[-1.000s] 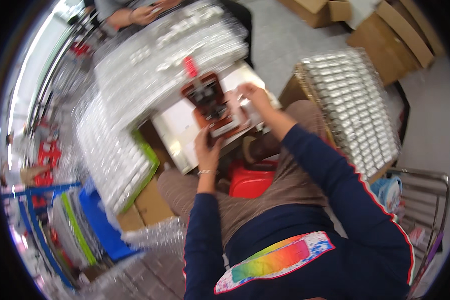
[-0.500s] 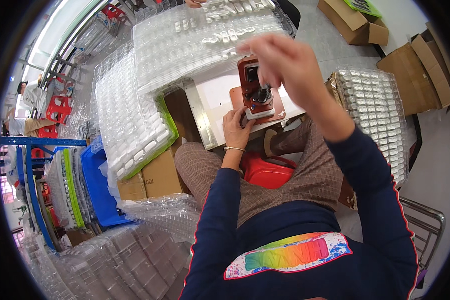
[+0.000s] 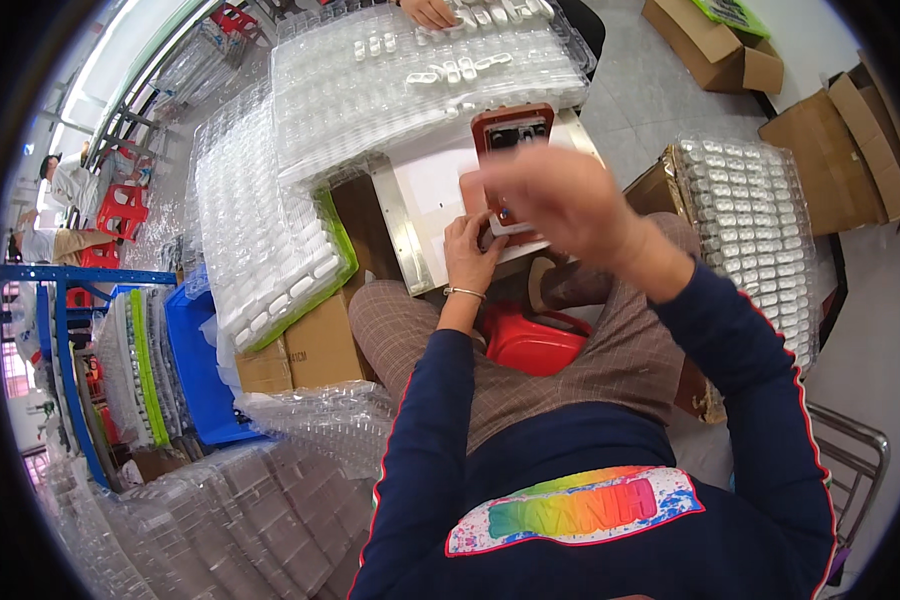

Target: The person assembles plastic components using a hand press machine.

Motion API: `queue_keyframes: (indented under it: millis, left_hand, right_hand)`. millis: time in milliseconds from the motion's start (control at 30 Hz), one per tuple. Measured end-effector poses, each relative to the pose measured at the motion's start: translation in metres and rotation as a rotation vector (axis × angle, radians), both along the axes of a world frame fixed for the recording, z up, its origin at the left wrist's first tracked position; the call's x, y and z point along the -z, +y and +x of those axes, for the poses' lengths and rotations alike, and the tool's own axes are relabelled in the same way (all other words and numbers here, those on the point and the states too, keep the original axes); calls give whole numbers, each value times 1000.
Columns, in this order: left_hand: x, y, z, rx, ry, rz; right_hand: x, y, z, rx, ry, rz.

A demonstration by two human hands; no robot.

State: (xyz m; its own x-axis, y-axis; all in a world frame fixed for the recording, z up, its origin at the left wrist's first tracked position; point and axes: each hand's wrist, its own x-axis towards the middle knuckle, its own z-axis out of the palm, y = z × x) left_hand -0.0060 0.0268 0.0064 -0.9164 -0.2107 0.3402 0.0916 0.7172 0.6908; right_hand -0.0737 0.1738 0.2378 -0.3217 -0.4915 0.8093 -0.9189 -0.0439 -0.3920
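A reddish-brown hand press (image 3: 511, 120) with a dark mechanism stands on the white work table (image 3: 425, 185) in front of me. My left hand (image 3: 470, 252) rests at its base, fingers closed on the edge of a small white plastic piece (image 3: 510, 229). Over the near side of the press is my right hand (image 3: 555, 205), smeared by motion. Its fingers cannot be read, and whether it grips a lever is hidden. The hand and forearm cover much of the press's lower part.
Clear plastic trays (image 3: 370, 120) are stacked behind the table, bearing several white pieces. Another person's hand (image 3: 430, 12) touches pieces at the far edge. More filled trays stand left (image 3: 260, 230) and right (image 3: 745, 220). A red stool (image 3: 535, 340) is between my legs.
My right hand has come down and nearer from above the press, now covering its lower front. My left hand stays at the base. The other person's hand reaches further into view.
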Motion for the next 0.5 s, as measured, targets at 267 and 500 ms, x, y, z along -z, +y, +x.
queue_keyframes:
  millis: [267, 500]
  left_hand:
    - [-10, 6, -4, 10, 9, 106]
    - [-19, -11, -7, 62, -17, 84]
  right_hand:
    - [41, 1, -144, 352, -719, 8]
    - [166, 66, -27, 318, -805, 346]
